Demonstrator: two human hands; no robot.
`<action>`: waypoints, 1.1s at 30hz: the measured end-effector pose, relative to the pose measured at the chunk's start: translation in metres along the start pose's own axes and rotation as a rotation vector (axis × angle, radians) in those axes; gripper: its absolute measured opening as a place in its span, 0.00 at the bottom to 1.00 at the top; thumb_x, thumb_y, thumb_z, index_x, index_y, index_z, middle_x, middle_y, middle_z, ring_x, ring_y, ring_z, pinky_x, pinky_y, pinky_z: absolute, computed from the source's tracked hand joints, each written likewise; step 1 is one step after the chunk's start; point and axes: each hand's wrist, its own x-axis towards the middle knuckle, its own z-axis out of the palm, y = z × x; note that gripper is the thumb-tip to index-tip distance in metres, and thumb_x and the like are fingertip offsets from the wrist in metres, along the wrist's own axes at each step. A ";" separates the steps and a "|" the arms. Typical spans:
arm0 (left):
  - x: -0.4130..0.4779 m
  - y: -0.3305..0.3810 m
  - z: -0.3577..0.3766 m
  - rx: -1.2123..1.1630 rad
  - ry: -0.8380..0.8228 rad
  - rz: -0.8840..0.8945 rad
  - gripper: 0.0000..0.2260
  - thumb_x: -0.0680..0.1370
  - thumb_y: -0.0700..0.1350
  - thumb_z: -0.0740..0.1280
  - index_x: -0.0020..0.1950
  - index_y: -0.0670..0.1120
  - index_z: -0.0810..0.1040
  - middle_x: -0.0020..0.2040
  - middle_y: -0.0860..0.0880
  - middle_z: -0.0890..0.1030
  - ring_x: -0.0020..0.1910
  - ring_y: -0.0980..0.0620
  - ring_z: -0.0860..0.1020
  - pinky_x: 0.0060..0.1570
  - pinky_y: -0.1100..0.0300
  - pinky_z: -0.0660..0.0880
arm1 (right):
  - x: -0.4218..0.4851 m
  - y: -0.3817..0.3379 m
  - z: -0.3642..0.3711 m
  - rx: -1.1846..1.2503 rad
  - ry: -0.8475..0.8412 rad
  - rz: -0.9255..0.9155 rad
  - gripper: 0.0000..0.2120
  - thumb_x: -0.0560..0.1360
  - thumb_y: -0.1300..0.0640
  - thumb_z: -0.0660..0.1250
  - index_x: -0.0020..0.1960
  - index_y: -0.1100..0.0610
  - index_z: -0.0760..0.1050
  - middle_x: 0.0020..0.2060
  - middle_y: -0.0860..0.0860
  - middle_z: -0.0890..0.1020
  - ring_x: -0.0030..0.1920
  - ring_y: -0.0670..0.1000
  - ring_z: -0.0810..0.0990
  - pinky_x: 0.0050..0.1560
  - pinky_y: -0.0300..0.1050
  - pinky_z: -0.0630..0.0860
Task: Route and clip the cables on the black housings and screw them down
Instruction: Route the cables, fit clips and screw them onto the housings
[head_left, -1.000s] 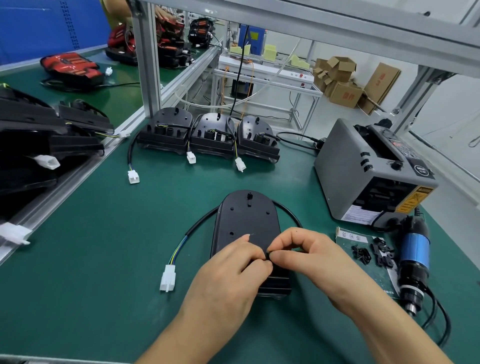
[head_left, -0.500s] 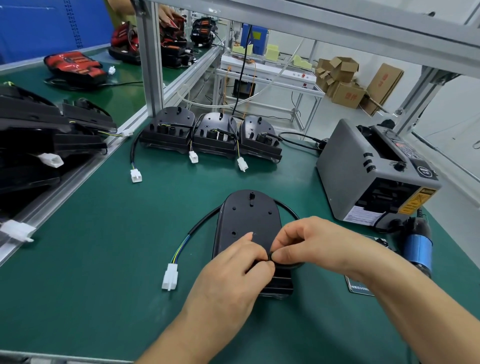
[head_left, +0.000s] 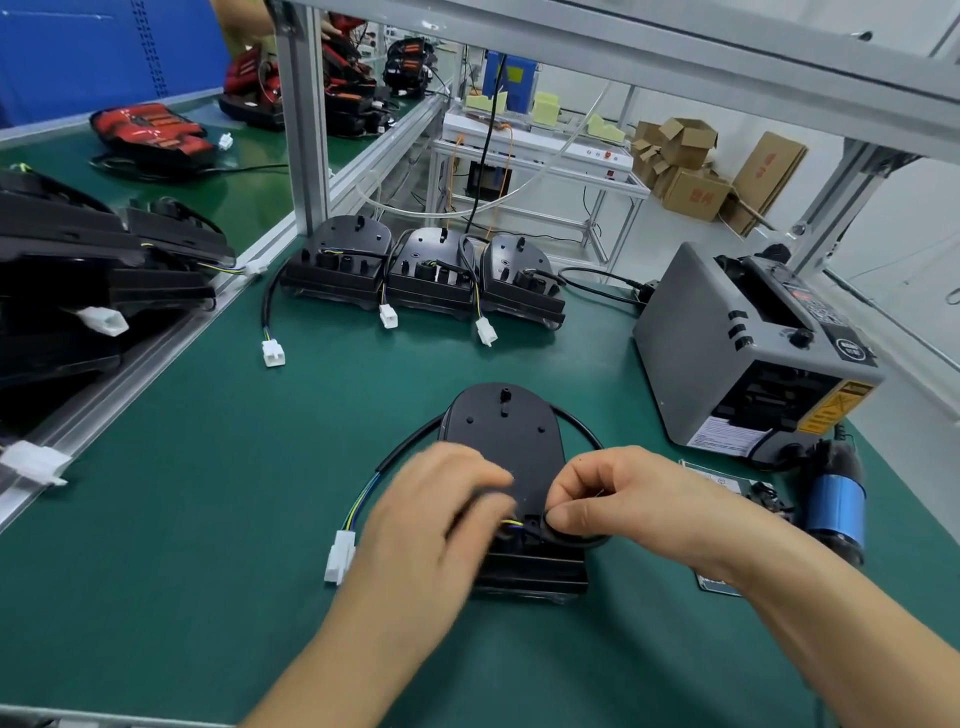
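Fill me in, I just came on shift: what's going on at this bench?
A person is working on a black housing lying on the green mat. The right hand pinches its black cable at the housing's near end. The left hand is over the housing beside it, too blurred to read its grip. The cable loops round the far end to a white connector on the mat. The electric screwdriver lies untouched at the right.
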 end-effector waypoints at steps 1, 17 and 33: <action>0.004 0.000 -0.005 -0.041 0.000 -0.118 0.07 0.77 0.49 0.62 0.45 0.52 0.79 0.46 0.60 0.78 0.51 0.59 0.76 0.52 0.71 0.67 | 0.000 0.001 0.000 -0.002 -0.005 -0.002 0.06 0.71 0.60 0.71 0.37 0.52 0.78 0.30 0.42 0.79 0.32 0.40 0.74 0.39 0.31 0.71; 0.004 -0.002 -0.012 0.024 -0.233 -0.186 0.07 0.73 0.50 0.72 0.50 0.56 0.82 0.48 0.63 0.79 0.59 0.66 0.68 0.57 0.75 0.62 | 0.016 -0.014 -0.013 -0.210 -0.198 -0.004 0.07 0.72 0.59 0.71 0.37 0.49 0.79 0.31 0.40 0.78 0.33 0.39 0.73 0.37 0.30 0.68; -0.002 0.004 -0.005 0.078 -0.189 -0.001 0.05 0.74 0.47 0.68 0.49 0.54 0.82 0.46 0.60 0.75 0.43 0.62 0.71 0.43 0.73 0.65 | 0.037 -0.040 -0.016 -0.526 -0.342 0.138 0.04 0.71 0.55 0.71 0.38 0.48 0.78 0.34 0.40 0.80 0.37 0.38 0.76 0.52 0.42 0.74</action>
